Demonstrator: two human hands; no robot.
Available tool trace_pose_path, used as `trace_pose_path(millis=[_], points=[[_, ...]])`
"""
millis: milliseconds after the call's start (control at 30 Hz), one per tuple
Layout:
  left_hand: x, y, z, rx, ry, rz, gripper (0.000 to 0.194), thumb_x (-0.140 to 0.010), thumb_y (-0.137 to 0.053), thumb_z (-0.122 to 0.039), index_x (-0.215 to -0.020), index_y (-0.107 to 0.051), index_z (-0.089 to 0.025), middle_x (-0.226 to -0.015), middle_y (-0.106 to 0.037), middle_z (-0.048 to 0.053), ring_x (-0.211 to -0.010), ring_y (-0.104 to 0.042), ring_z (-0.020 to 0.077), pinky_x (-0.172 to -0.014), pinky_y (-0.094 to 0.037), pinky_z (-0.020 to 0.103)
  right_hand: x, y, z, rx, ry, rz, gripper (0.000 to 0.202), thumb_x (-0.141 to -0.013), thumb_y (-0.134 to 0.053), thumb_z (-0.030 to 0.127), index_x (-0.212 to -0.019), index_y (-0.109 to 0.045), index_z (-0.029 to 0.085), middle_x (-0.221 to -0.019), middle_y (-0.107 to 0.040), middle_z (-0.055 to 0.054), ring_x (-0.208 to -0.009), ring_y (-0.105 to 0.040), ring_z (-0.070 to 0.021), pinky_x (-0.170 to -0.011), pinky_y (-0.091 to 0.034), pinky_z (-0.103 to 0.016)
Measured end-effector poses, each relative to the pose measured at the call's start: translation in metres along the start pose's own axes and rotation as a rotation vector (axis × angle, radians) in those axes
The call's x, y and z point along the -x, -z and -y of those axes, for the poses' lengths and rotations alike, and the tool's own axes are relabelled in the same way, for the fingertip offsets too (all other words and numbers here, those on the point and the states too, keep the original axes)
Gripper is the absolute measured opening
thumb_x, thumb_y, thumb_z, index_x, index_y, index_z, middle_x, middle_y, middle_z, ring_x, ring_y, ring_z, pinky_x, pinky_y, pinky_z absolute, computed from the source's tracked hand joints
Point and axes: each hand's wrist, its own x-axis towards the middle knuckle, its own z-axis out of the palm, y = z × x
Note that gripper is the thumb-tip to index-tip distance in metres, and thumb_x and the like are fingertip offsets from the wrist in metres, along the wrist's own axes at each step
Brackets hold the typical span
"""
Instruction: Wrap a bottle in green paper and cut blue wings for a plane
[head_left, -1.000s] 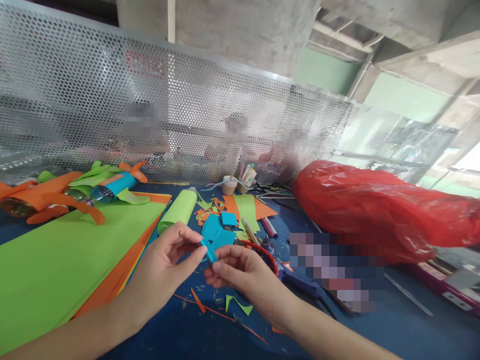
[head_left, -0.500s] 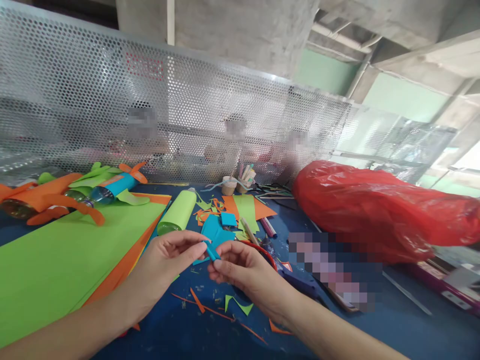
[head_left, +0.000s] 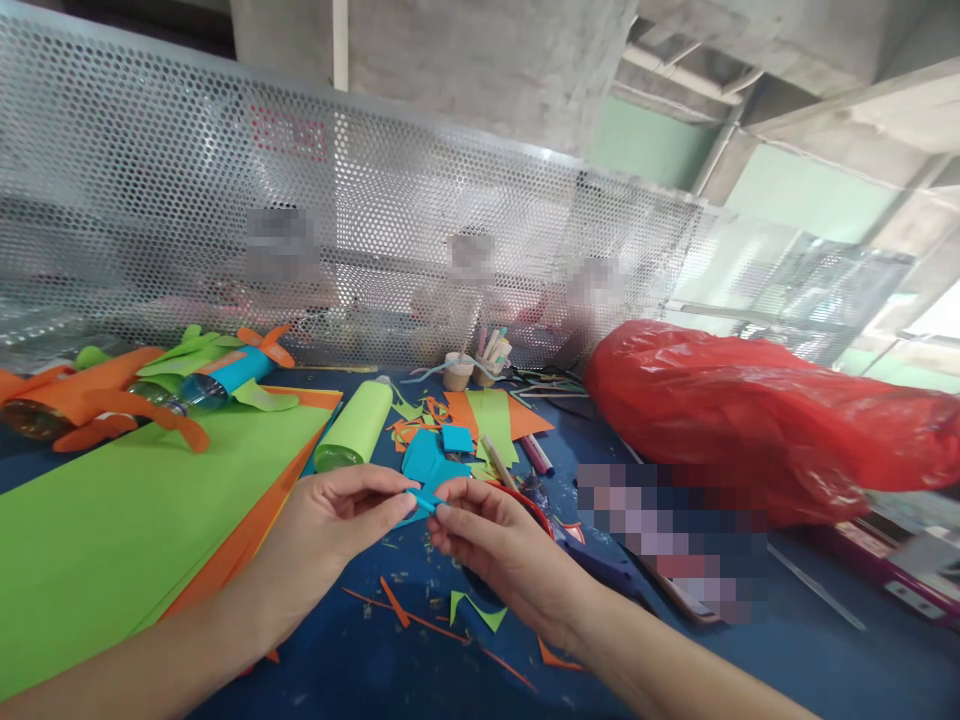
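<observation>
Between my two hands is a small rolled piece of blue paper [head_left: 426, 500], pinched at both ends above the table. My left hand [head_left: 352, 515] grips its left end between thumb and fingertips. The right end sits in the pinch of my right hand [head_left: 487, 530]. Just beyond my fingers lie cut blue paper pieces [head_left: 427, 455]. A bottle wrapped in light green paper [head_left: 358, 420] rests behind my left hand. Partly hidden by my right hand is a roll with a red rim [head_left: 536, 508], beside a dark blue tool [head_left: 600, 565] whose kind I cannot make out.
Green sheets [head_left: 150, 530] over orange ones cover the left side, with paper-wrapped bottles [head_left: 232, 380] behind them. Cups of pens [head_left: 491, 365] stand near the perforated metal screen [head_left: 420, 200]. A big red plastic bag [head_left: 735, 410] lies at right. Paper scraps [head_left: 480, 608] litter the blue table [head_left: 337, 670].
The rolled blue paper has turned from a steep slant to nearly level. My right fingertips have shifted slightly up and right; my left hand has barely moved.
</observation>
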Motion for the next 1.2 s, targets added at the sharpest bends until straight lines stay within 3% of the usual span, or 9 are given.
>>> trace_pose_path(millis=[467,667,1200], points=[[-0.0008,0.0082,0.0025,-0.14,-0.226,0.104,0.008,-0.075,-0.072,-0.021,-0.075,-0.075,-0.028,-0.084,-0.075,0.0,-0.082,-0.067,0.0172,-0.078,-0.054,0.027,0.0025,-0.0005,0.0005,0.052,0.029,0.013,0.024,-0.066,-0.086,0.029,-0.079,-0.069,0.017,-0.069,-0.068,0.004,-0.066,-0.062,-0.0073,-0.07,-0.046,-0.02],[-0.0017,0.0068,-0.0042,-0.092,-0.14,0.172,0.012,-0.081,-0.065,-0.028,-0.077,-0.075,-0.027,-0.079,-0.073,0.0,-0.076,-0.064,0.0167,-0.073,-0.052,0.027,0.0027,-0.0002,0.0015,0.036,0.017,0.007,0.024,-0.066,-0.085,0.028,-0.079,-0.069,0.017,-0.071,-0.069,0.003,-0.068,-0.064,-0.0071,-0.07,-0.047,-0.018],[-0.0047,0.0069,0.0025,-0.005,0.038,0.093,0.009,-0.074,-0.072,-0.032,-0.072,-0.075,-0.024,-0.074,-0.072,0.0,-0.071,-0.062,0.0155,-0.07,-0.05,0.026,0.0,0.0008,-0.0021,0.053,0.008,-0.042,0.027,-0.063,-0.087,0.028,-0.079,-0.068,0.018,-0.067,-0.068,0.004,-0.064,-0.063,-0.0076,-0.065,-0.047,-0.018]])
